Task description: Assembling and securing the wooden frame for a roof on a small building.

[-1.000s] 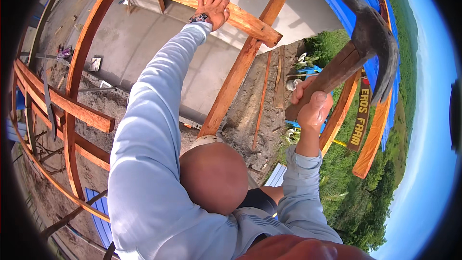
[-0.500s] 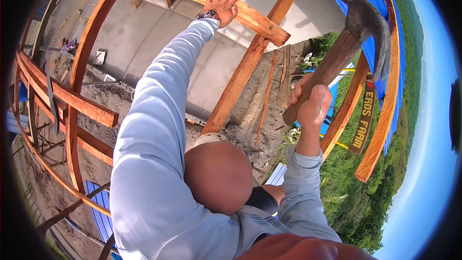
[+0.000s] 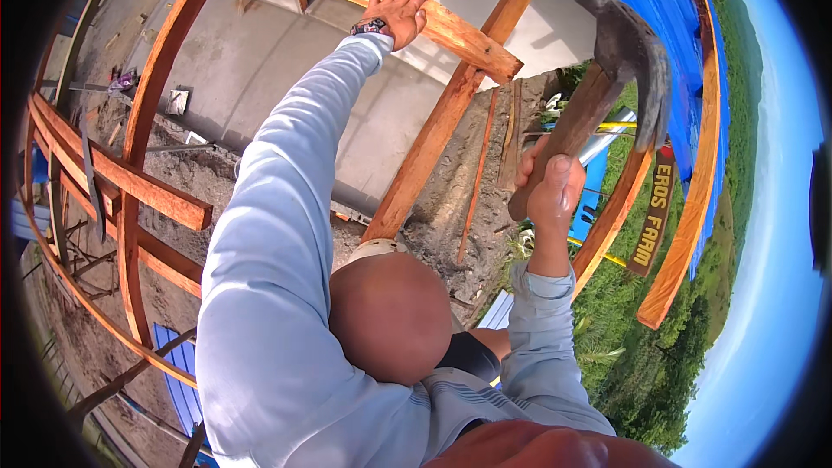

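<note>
My left hand (image 3: 397,14) lies with fingers spread on the top of a reddish wooden beam (image 3: 464,39); a patterned band circles its wrist. Close to that beam's sawn end, it rests across a second timber (image 3: 425,152) that slopes down toward my bent knee (image 3: 394,316). Raised on the right, my right hand (image 3: 556,191) is wrapped round the lower part of a wooden handle. It belongs to a claw hammer (image 3: 615,56) with a dark, worn metal head, held up in the air apart from the beam.
Blue roofing sheets (image 3: 646,9) and an orange rafter (image 3: 685,269) stand at the right, near a brown sign board (image 3: 652,217). More crossed timbers (image 3: 156,186) frame the left. Far below lie bare soil and a grey concrete surface (image 3: 286,78); green slopes (image 3: 641,373) fall away at right.
The hammer and my right hand have shifted slightly left, and the hammer's head has turned a little. My left hand stays in place on the beam.
</note>
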The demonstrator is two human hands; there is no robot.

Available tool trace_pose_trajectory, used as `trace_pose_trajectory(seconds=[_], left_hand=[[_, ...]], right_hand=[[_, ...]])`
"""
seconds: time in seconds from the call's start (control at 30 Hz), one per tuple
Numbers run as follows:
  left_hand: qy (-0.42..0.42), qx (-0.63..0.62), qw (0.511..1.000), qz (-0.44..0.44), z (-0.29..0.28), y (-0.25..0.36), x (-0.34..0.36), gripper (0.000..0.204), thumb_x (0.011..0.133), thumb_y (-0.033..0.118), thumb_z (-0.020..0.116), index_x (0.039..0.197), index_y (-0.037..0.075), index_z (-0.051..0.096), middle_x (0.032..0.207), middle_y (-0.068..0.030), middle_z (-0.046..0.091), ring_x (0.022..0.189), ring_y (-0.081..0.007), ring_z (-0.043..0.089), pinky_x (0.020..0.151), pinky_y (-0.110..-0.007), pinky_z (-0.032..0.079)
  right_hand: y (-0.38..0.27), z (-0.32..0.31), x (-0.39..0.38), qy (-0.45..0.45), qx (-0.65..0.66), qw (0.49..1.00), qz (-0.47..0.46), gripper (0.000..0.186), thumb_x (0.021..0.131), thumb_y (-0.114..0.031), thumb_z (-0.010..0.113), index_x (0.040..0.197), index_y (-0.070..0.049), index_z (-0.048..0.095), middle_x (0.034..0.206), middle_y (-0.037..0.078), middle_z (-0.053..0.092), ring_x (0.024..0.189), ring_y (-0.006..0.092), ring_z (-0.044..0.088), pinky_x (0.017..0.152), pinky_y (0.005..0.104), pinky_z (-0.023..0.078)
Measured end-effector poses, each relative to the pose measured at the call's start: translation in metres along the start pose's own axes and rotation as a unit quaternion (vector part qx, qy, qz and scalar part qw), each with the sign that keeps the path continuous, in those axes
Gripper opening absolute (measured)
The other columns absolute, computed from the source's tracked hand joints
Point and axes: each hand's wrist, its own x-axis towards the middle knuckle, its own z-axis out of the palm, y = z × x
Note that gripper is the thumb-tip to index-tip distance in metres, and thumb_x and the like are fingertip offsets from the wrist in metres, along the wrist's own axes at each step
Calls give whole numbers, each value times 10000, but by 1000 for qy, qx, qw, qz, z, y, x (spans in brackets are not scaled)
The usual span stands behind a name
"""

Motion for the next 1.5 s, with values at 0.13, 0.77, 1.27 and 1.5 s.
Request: trace_pose_trajectory(seconds=[0.13, 0.77, 1.27, 1.5], left_hand=[[-1, -2, 1000, 7, -3, 7, 3, 460, 908, 316, 311, 1336, 159, 369, 1399, -51, 337, 1341, -288, 211, 1085, -570, 80], [-30, 5, 999, 13, 7, 14, -10, 478, 904, 319, 302, 1361, 179, 330, 1431, -58, 288, 1357, -317, 176, 1076, -578, 97], [-23, 15, 1000, -5, 14, 5, 1, 492, 925, 342, 280, 1396, 198, 287, 1457, -54, 260, 1372, -304, 145, 1098, -544, 60], [-6, 23, 1000, -11, 14, -11, -8, 506, 917, 351, 265, 1396, 192, 309, 1460, -51, 264, 1377, -292, 136, 1105, -536, 46]], right_hand=[[32, -1, 16, 28, 1, 987, -158, 713, 752, -719, 499, 752, -7, 460, 601, 52, 468, 495, 130, 458, 473, 256, 390], [116, -9, 44, -59, -279, 917, 279, 627, 834, -635, 459, 724, -18, 479, 553, 37, 462, 419, 151, 466, 387, 279, 385], [142, 2, 45, -61, -324, 924, 195, 602, 859, -609, 434, 690, -33, 487, 533, 30, 462, 485, 151, 517, 449, 285, 407], [16, 15, 8, -4, 49, 997, -57, 598, 872, -593, 430, 738, -11, 459, 571, 39, 453, 455, 122, 472, 410, 267, 380]])
